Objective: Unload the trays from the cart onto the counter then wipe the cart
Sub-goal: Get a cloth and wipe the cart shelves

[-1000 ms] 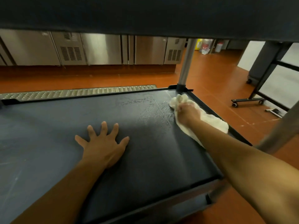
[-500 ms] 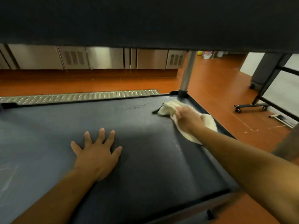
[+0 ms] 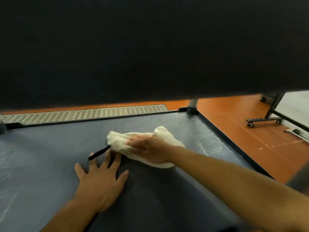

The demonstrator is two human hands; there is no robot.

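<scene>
Cart shelf (image 3: 50, 164) fills our view from 6 to 12 o'clock. Our right hand (image 3: 148, 148) presses the cloth (image 3: 120, 139) flat at centre, fingers straight. Left hand (image 3: 100, 178) rests spread wide at 7 o'clock, its fingertips just beside the cloth and a black strap (image 3: 98, 153).

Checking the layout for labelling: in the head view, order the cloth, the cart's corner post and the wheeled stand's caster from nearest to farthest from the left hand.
1. cloth, just beyond the left hand
2. corner post, far right corner
3. caster, on the floor, right
</scene>
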